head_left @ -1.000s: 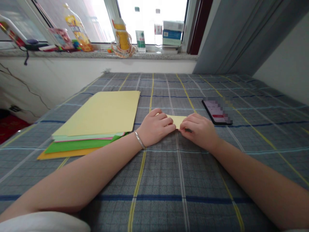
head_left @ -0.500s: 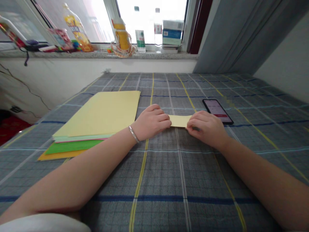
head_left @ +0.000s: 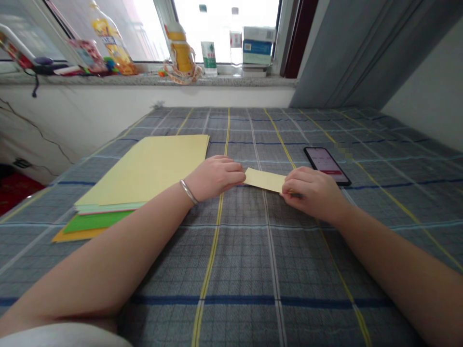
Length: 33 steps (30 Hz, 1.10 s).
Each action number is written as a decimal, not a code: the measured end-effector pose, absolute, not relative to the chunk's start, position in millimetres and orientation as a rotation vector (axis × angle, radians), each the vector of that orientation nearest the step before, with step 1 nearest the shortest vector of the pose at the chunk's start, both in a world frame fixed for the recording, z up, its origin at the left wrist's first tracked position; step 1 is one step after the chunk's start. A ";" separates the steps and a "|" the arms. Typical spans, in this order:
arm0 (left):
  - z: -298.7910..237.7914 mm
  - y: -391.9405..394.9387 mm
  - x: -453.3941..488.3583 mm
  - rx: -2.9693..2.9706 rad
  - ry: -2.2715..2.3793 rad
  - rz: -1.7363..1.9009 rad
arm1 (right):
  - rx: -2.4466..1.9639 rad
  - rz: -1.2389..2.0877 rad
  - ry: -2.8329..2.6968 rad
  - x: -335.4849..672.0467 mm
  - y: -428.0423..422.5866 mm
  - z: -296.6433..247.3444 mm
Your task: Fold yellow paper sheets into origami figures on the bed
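A small yellow paper strip (head_left: pixel 265 180) slants slightly over the checked cloth, its left end a little farther from me than its right. My right hand (head_left: pixel 313 193) has the strip's right end pinched between thumb and curled fingers. At the other end is my left hand (head_left: pixel 217 177), with a silver bangle on the wrist. Its fingers are bent together and their tips meet the strip's left edge; the thumb is hidden. Left of that hand lies a stack of coloured paper, with a large yellow sheet (head_left: pixel 152 166) on top and green (head_left: pixel 97 221) and orange (head_left: pixel 77 235) sheets below.
A phone (head_left: pixel 327 165) with a lit screen lies just beyond my right hand. The checked cloth (head_left: pixel 238 260) covers the whole surface. Bottles, a yellow flask (head_left: pixel 182 53) and boxes (head_left: pixel 257 48) stand on the windowsill (head_left: pixel 224 82). A grey curtain (head_left: pixel 336 53) hangs at the right.
My left hand has shifted left, so the strip's left end now shows. The strip has turned from level to slanting. My right hand keeps its pinch with little movement.
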<state>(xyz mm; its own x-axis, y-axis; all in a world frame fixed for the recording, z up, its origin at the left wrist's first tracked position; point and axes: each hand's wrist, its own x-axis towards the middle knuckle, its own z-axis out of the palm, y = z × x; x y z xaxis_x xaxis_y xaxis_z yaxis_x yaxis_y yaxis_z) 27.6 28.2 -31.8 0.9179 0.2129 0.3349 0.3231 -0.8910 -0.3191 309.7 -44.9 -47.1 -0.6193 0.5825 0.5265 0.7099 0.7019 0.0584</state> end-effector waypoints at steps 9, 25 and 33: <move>-52.3 26.8 34.7 -2.897 -0.987 -0.448 | -0.969 -0.098 -2.611 311.9 -40.1 -53.6; -73.3 16.6 47.6 -2.965 -1.237 -0.359 | -1.469 -0.083 -2.548 324.2 -25.6 -79.8; -72.4 20.3 50.6 -3.135 -1.401 -0.717 | -1.393 -0.063 -2.419 327.9 -17.9 -90.0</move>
<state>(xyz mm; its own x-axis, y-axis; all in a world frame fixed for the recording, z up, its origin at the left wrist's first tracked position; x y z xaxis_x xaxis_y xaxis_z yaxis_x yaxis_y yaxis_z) 50.6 20.3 -72.4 0.6108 0.7633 0.2104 0.6168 -0.6253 0.4781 327.9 -17.9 -90.0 -0.4566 0.8308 0.3183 0.8462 0.5161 -0.1330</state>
